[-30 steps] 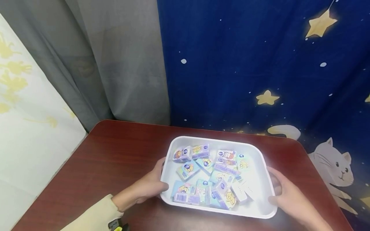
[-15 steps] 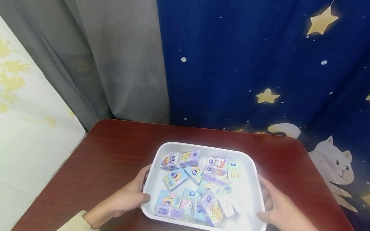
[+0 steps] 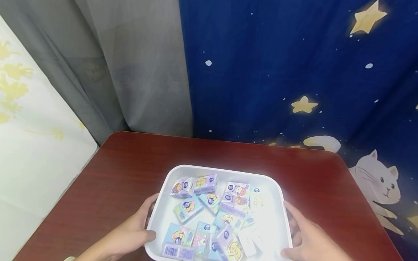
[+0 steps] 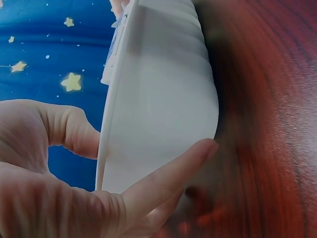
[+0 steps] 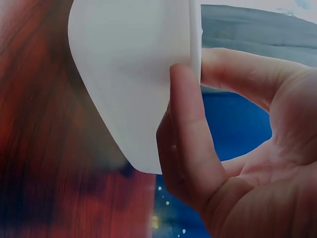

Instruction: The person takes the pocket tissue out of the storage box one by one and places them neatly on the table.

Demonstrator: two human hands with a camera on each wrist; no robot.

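Observation:
A white plastic tray [image 3: 225, 171] with rounded corners is near the front of the table. Several small packs [image 3: 188, 208], purple and light blue with cartoon animals and resembling pocket tissues, lie jumbled inside it. My left hand [image 3: 130, 232] grips the left side, its thumb at the rim and its fingers along the outer wall [image 4: 153, 99]. On the opposite side, my right hand [image 3: 308, 237] holds the tray between thumb and fingers [image 5: 190, 114]. Glare washes out the packs at the right, and the tray's near edge runs partly out of the head view.
The dark red wooden table [image 3: 130, 166] extends behind and beside the tray. Beyond its back edge hang a grey curtain [image 3: 150, 72] and a blue curtain [image 3: 254, 72] with stars and a cat. A white cloth with yellow prints [image 3: 36, 163] borders the left side.
Both hands have moved the tray left and closer to the person, with the packs riding along inside. Their grip on its two sides looks the same.

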